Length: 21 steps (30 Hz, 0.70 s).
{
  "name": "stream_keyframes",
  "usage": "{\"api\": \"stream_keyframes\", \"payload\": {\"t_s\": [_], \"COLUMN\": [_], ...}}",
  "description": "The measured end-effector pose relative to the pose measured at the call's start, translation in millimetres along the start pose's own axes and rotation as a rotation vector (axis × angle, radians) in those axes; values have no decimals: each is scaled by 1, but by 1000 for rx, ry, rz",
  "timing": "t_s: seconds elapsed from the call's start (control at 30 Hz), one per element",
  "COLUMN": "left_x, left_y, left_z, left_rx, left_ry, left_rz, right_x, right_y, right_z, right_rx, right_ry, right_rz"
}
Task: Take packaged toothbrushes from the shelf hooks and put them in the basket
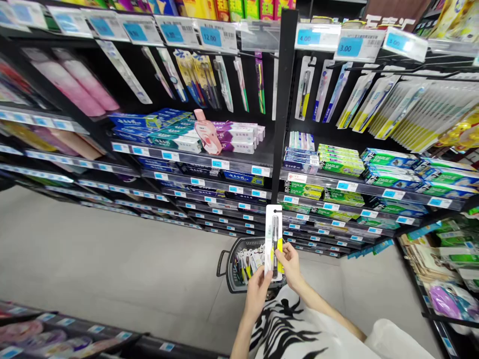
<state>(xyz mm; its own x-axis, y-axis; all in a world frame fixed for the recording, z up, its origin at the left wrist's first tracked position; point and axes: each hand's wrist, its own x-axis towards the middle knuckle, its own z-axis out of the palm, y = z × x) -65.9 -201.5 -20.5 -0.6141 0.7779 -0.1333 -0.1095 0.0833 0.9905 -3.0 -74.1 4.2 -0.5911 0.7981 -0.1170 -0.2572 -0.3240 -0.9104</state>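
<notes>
Both hands hold one packaged toothbrush (274, 234), upright in its white and yellow blister card, in front of my body. My left hand (258, 286) is closed on the card's lower left edge. Higher up, on the right side, my right hand (290, 264) grips the card with its thumb across the front. Below and behind the package a dark grey shopping basket (232, 281) stands on the floor. Inside it lie several packaged toothbrushes (250, 259), partly covered by my hands and the card.
More packaged toothbrushes (400, 107) hang from hooks on the right. Toothpaste boxes (391, 172) fill the shelves beneath, and a pink bottle (208, 133) stands among boxes on the left. A black post (283, 99) divides the shelving. Grey floor (142, 269) stretches left of the basket.
</notes>
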Motion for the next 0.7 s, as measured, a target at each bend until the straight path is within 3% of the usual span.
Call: {"api": "stream_keyframes", "payload": {"t_s": [0.27,0.53,0.7], "left_x": [2,6,11], "left_y": [0,-4,-8], "left_z": [0,-2,2], "left_rx": [1,-33,-30], "left_ry": [-14,57,79], "left_rz": [-6,-39,-33], "right_x": [2,2,12], "right_y": [-2,6,8], "right_z": [1,3,-9], "right_rx": [-56,-186,-298], "right_ry": [12,-175,-64], "right_rz": [-3,-57,-140]}}
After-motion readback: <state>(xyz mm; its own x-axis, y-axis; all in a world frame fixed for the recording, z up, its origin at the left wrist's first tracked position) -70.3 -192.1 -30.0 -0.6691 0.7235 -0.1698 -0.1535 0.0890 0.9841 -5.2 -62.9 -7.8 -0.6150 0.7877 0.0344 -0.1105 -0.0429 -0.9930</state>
